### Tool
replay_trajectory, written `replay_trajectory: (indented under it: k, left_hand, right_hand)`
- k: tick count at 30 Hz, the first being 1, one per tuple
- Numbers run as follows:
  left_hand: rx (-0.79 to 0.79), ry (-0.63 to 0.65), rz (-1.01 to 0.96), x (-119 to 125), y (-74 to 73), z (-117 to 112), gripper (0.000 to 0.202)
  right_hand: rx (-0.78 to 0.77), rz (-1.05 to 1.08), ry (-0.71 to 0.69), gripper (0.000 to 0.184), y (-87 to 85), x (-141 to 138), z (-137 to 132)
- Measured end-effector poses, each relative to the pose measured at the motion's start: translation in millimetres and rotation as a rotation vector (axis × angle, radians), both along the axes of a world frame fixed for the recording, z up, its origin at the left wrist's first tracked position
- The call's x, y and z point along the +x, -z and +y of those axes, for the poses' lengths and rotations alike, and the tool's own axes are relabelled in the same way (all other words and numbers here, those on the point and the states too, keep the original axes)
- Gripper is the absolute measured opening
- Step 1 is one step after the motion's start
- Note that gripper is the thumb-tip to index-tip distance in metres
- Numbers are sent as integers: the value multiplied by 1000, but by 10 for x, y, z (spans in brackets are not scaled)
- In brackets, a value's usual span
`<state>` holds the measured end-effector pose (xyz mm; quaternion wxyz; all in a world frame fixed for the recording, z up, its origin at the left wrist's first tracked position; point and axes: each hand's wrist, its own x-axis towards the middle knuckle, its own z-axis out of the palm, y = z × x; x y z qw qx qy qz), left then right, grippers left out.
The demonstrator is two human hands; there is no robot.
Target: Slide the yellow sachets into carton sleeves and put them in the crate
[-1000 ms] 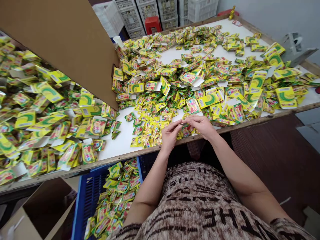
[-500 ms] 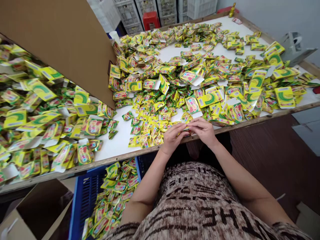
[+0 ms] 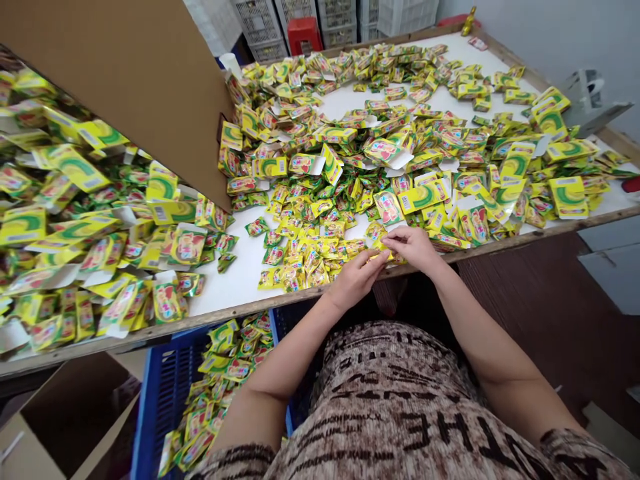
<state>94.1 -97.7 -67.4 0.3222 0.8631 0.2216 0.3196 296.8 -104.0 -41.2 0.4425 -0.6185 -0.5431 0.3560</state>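
Your left hand [image 3: 356, 279] and right hand [image 3: 414, 245] each pinch one sachet [image 3: 380, 255] at the bench's [image 3: 244, 283] near edge.

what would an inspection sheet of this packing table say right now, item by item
surface: white table with a wooden rim, mostly covered
job's things: one small sachet at the near edge; loose sachets heaped just beyond it
clutter: flat cartons spread across both sides; cardboard sheet leaning over the left side
hands: left hand and right hand together, fingers of both pinching the small sachet
cables: nothing seen
surroundings: blue crate holding sachets under the table, open cardboard box beside it, white crates and red stool behind, grey device at right
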Motion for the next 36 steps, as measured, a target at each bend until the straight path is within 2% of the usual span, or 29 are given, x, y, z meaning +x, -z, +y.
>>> replay_trajectory:
  k: [3, 7, 11, 15, 19, 21, 23, 25, 27, 30, 32, 33, 35, 36]
  left_hand:
    - [-34, -67, -33, 15, 33, 37, 47]
    - [-36, -150, -102, 26, 55, 70, 37]
    - [-27, -154, -92, 36, 61, 60, 36]
    - [-38, -174, -100, 73, 83, 57, 37]
    - [-85, -209, -179, 36, -31, 28, 34]
    - [-113, -323, -263, -119, -152, -29, 26]
    - [-138, -546, -347, -430, -247, -137, 21]
    - [-151, -843, -380, -909, -239, -313, 19]
    - [-162, -1162, -323, -1528, -88, -569, 22]
    - [-217, -1546, -8, -2547, 328, -1137, 25]
    - [-346, -1707, 286, -3114, 602, -1631, 24]
    - [-435, -1771, 438, -3321, 706, -1890, 23]
    - [-573, -1833, 623, -3553, 820, -2353, 24]
    - [-635, -1792, 657, -3584, 830, -2519, 24]
  right_hand:
    - [-63, 63, 22, 17, -3, -43, 42]
    - [-129, 283, 12, 27, -85, -89, -46]
    - [-102, 443, 49, 33, -103, -177, -179]
    - [-57, 506, 70, 36, -76, -236, -254]
    - [-50, 466, -19, 33, -94, -208, -285]
    - [-73, 393, -90, 30, -97, -200, -228]
    - [-91, 275, -139, 27, -82, -238, -68]
    - [-52, 125, -139, 19, -50, -344, 199]
    - [55, -56, -123, 13, -17, -513, 534]
    - [142, -344, -90, 19, 23, -815, 1010]
    - [88, -491, -40, 34, 47, -991, 1218]
    - [60, -540, -26, 43, 63, -1055, 1279]
    - [46, -574, -41, 52, 106, -1111, 1321]
    - [50, -555, -59, 51, 132, -1096, 1311]
